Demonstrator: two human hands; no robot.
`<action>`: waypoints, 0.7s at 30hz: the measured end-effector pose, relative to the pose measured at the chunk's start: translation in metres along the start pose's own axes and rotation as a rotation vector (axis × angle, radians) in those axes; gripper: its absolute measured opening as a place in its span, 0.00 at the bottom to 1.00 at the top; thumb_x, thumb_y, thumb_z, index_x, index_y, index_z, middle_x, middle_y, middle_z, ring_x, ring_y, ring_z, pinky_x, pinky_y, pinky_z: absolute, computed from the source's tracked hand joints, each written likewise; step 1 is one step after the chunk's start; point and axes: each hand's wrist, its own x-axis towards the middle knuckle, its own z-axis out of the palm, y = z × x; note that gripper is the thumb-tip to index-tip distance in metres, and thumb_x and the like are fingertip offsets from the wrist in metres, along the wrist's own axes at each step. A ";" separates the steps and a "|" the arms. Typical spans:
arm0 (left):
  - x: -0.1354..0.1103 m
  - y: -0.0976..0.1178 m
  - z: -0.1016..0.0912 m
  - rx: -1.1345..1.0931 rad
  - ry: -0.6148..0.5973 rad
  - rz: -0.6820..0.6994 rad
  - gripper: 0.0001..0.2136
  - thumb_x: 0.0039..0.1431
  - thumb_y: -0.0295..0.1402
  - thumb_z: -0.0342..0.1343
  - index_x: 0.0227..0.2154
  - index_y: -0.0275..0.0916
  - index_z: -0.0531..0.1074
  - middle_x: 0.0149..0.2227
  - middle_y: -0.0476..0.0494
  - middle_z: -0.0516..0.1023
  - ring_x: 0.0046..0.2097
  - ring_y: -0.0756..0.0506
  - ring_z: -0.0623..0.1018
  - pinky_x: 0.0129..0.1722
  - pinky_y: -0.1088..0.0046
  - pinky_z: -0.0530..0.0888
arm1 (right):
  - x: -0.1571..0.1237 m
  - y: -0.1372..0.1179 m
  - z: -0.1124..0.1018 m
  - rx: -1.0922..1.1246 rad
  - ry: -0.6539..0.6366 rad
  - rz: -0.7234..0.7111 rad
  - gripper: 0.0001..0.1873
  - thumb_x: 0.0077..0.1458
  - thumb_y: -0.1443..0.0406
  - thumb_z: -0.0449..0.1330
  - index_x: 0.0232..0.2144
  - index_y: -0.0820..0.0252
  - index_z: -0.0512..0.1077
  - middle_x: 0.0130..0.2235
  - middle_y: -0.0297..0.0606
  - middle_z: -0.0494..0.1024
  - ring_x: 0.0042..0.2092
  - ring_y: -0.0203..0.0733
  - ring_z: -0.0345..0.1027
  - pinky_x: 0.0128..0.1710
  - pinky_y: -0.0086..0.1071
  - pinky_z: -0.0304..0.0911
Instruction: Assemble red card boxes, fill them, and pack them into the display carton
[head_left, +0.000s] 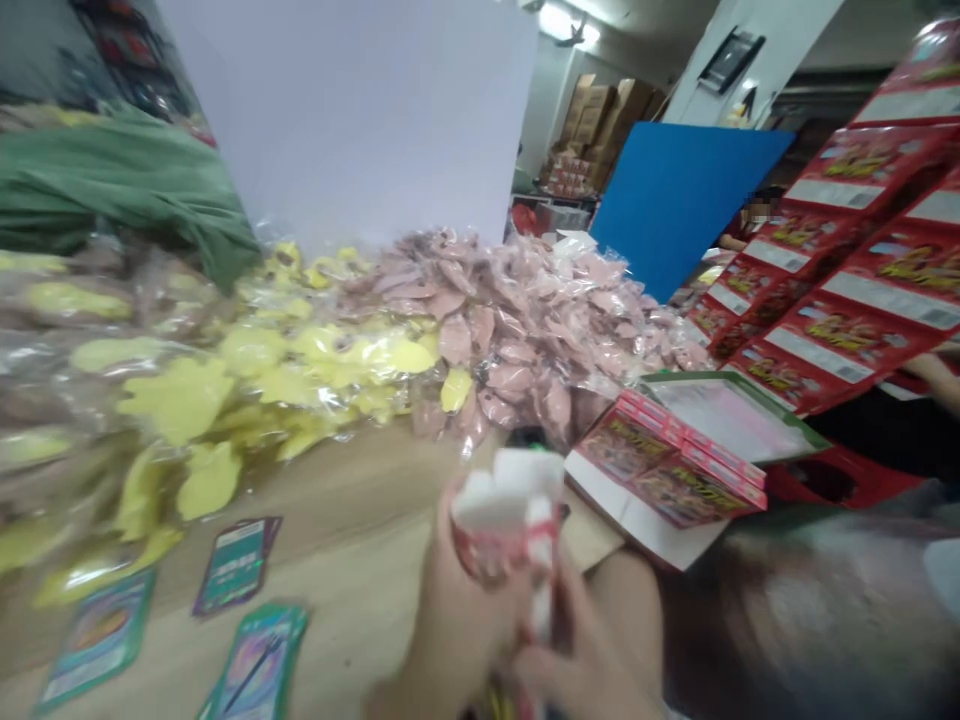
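Note:
Low in the middle of the head view, my left hand and my right hand are closed together around a small red and white carton. The carton is held upright, with its white flaps standing open at the top. Motion smears both hands, and the fingers merge at the bottom edge. Just to the right lies a flat stack of red cartons. A wooden table is below my hands.
Heaps of bagged yellow pieces and bagged pink pieces fill the table's back. Three card packets lie at the front left. A tall stack of red boxes leans at the right, beside a blue board. Another person's arm shows at the far right.

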 end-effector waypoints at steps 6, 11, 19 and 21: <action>-0.048 -0.038 -0.050 -0.081 -0.183 -0.163 0.24 0.48 0.38 0.56 0.47 0.35 0.58 0.38 0.39 0.77 0.39 0.41 0.77 0.38 0.67 0.74 | -0.029 0.020 0.077 0.623 -0.153 0.367 0.29 0.36 0.49 0.65 0.37 0.64 0.70 0.33 0.44 0.78 0.36 0.51 0.72 0.41 0.45 0.64; -0.088 -0.051 -0.076 0.231 0.001 -0.015 0.30 0.45 0.41 0.59 0.51 0.42 0.57 0.47 0.38 0.72 0.42 0.38 0.75 0.40 0.65 0.72 | -0.025 -0.022 0.074 0.915 -0.226 0.470 0.36 0.47 0.40 0.47 0.43 0.63 0.70 0.40 0.49 0.76 0.44 0.53 0.69 0.44 0.47 0.62; -0.067 -0.081 -0.080 0.027 -0.209 -0.057 0.24 0.55 0.33 0.51 0.52 0.37 0.49 0.41 0.42 0.74 0.41 0.45 0.74 0.43 0.69 0.69 | 0.003 -0.034 0.067 0.233 -0.621 0.189 0.22 0.53 0.54 0.54 0.47 0.57 0.69 0.48 0.42 0.72 0.52 0.48 0.62 0.54 0.44 0.51; -0.066 -0.082 -0.079 -0.016 -0.205 -0.074 0.33 0.54 0.32 0.52 0.56 0.35 0.39 0.41 0.42 0.74 0.41 0.46 0.75 0.43 0.70 0.69 | 0.009 -0.042 0.065 0.038 -0.743 0.022 0.20 0.58 0.56 0.49 0.48 0.55 0.69 0.48 0.41 0.72 0.52 0.45 0.61 0.54 0.42 0.52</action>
